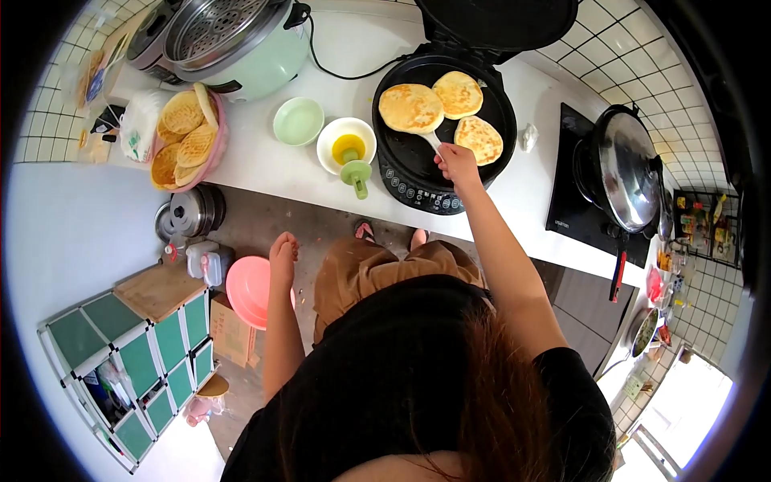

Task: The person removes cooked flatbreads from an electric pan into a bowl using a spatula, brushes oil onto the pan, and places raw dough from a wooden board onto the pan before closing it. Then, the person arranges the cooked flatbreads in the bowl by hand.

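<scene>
My right hand grips the light-coloured handle of a spatula over the black electric griddle. The spatula's blade is hidden beneath a browned flatbread at the griddle's left. Two more flatbreads, one at the back and one at the right, lie on the cooking surface. The griddle's lid stands open behind it. My left hand hangs in front of the counter, fingers curled, with nothing visible in it.
Left of the griddle, a white bowl holds yellow oil and a green-handled brush. A pale green bowl and a pink basket of flatbreads stand further left. A lidded wok sits on the cooktop at right. A pink basin is below.
</scene>
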